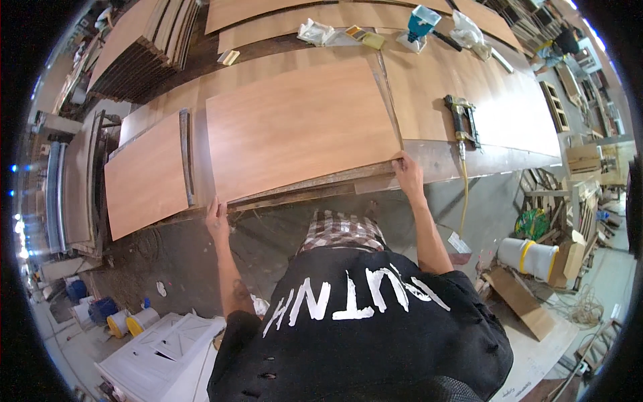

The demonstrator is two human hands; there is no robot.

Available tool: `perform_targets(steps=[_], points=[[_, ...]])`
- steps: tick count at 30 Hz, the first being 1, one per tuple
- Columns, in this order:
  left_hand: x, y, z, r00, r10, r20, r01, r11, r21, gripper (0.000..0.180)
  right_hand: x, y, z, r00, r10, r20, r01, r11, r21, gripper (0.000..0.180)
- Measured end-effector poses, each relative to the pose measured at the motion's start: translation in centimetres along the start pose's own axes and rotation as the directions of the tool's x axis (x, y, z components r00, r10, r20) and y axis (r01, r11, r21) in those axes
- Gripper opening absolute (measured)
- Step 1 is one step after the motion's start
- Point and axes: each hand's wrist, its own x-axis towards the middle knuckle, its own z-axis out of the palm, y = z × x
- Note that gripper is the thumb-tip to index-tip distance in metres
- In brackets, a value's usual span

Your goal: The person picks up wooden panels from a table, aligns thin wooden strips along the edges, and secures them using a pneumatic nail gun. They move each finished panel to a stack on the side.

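A large light-brown plywood sheet (301,120) is tilted slightly over wooden strips on the workbench. Fingers of my left hand (217,218) are closed on its near left corner. At the near right corner, my right hand (409,176) grips the edge. A narrow frame edge (315,179) shows beneath the sheet's near side. Left of it lies a smaller plywood panel (147,177), touched by neither hand. A pneumatic staple gun (463,120) with a yellow hose rests on the bench to the right of my right hand.
On the bench's far side are a blue-green container (422,23), crumpled plastic bags (315,31) and a small pale block (229,57). Stacked panels (144,50) rise at the far left. The yellow hose (465,187) hangs off the near edge. White buckets (529,258) stand at the right.
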Motion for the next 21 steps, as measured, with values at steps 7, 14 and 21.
perform_targets(steps=[7, 14, 21], points=[[-0.2, 3.5, 0.9, 0.997, -0.077, -0.026, 0.078, 0.995, 0.056, 0.055, 0.5, 0.8, -0.2, 0.988, -0.144, -0.050, 0.143, 0.989, -0.021, 0.019], [-1.5, 6.5, 0.9, 0.997, 0.005, -0.071, 0.000, 0.997, 0.073, 0.041, -1.1, 2.8, 0.2, 0.996, -0.081, -0.030, 0.080, 0.997, -0.020, 0.044], [-0.8, 5.1, 1.0, 0.997, -0.005, -0.074, 0.002, 0.999, -0.040, 0.037, -2.3, 3.9, 0.7, 0.974, -0.174, -0.142, 0.160, 0.981, -0.106, 0.036]])
